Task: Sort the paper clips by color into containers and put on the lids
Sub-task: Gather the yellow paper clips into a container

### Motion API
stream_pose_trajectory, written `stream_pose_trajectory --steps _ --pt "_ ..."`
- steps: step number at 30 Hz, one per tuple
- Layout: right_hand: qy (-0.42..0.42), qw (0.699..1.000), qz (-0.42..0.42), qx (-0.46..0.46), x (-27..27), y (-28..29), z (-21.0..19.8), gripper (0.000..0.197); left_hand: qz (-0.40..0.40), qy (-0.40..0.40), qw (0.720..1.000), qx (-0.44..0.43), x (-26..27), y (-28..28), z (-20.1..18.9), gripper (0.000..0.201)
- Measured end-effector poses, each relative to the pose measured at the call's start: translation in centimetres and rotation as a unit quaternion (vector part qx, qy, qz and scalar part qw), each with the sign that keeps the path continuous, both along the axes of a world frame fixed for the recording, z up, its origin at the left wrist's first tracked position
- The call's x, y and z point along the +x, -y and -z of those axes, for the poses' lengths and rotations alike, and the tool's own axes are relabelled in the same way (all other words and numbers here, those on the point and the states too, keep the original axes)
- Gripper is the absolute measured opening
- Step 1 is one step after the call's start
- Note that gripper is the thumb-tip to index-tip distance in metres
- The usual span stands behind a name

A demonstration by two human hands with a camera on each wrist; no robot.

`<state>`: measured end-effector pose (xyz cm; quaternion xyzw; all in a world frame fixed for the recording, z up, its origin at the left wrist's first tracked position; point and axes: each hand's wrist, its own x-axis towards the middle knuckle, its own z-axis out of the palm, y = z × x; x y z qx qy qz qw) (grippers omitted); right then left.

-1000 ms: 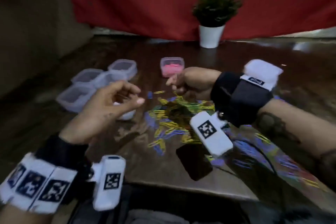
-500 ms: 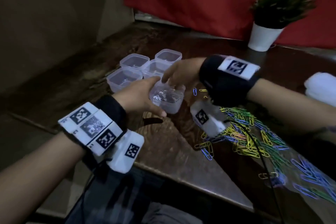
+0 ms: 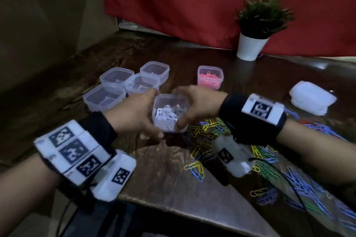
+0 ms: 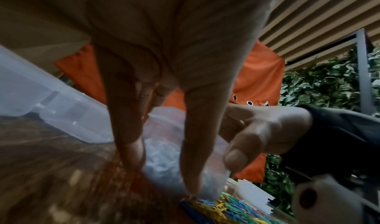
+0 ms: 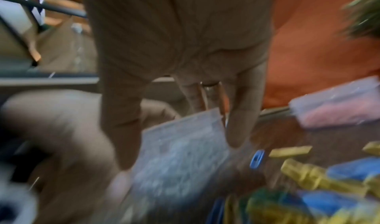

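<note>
Clear plastic container of white paper clips point(image 3: 169, 113): centre of the head view, on the dark wooden table point(image 3: 163, 175), lidless.
Left hand point(image 3: 133, 115): fingers curled round its left wall.
Right hand point(image 3: 198, 106): fingers wrapped round its right wall.
Pink-clip container point(image 3: 210, 77): above centre.
Loose coloured clips point(image 3: 269, 156): lower right.

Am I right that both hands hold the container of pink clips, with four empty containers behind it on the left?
Not quite: the container between the left hand and right hand holds white clips, as the head view shows. The pink clips sit in a separate container behind. The four empty containers are as you say.
</note>
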<state>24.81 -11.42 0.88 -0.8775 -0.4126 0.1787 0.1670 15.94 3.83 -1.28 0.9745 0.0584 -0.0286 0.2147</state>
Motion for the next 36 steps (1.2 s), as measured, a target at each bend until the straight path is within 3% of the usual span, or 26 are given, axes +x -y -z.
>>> stream_pose_trajectory --steps 3,5,7,10,13,19,21,25,29,32,34,36 --pt "-0.033 0.997 0.067 0.03 3.1 0.8 -2.3 0.064 0.015 -0.056 0.998 0.0 -0.6 -0.7 -0.4 0.11" --pt "0.011 0.995 0.092 0.024 5.6 0.1 -3.2 0.055 0.011 -0.104 0.994 0.037 -0.7 -1.1 -0.2 0.094" --pt "-0.014 0.994 0.112 0.014 7.5 -1.2 -2.9 0.053 0.03 -0.138 0.985 0.1 -0.6 -0.8 0.1 0.075" --pt "-0.015 0.992 0.114 -0.057 9.3 -3.5 -0.9 0.057 0.059 -0.16 0.966 0.194 -0.2 -0.2 0.4 0.072" --pt "-0.011 0.988 0.122 -0.097 10.8 -4.8 0.5 0.056 0.061 -0.156 0.964 0.205 0.2 -0.2 0.6 0.074" --pt "0.195 0.959 0.14 -0.152 14.0 -4.6 1.4 0.041 0.064 -0.146 0.964 0.212 0.6 -0.4 0.8 0.072" --pt "0.22 0.956 0.163 -0.108 12.3 -3.5 0.1 0.04 0.067 -0.146 0.961 0.227 0.6 -0.4 0.7 0.073" --pt "0.186 0.966 0.178 -0.035 8.2 1.6 -5.4 0.026 0.073 -0.159 0.955 0.241 1.1 -0.3 0.6 0.072" --pt "0.061 0.972 0.222 0.032 3.0 11.1 -8.6 0.027 0.123 -0.201 0.924 0.303 2.1 2.2 -0.5 0.049" --pt "0.006 0.955 0.281 0.093 -0.9 19.0 -7.8 0.023 0.178 -0.129 0.918 0.331 3.2 6.3 -1.6 0.037" --pt "0.005 0.943 0.315 0.104 -4.1 22.7 -5.6 0.017 0.217 -0.094 0.915 0.328 4.0 8.9 -1.9 0.053" --pt "0.023 0.944 0.325 0.057 -7.3 24.8 -2.3 0.022 0.253 -0.11 0.92 0.28 4.3 10.3 -1.7 0.067"
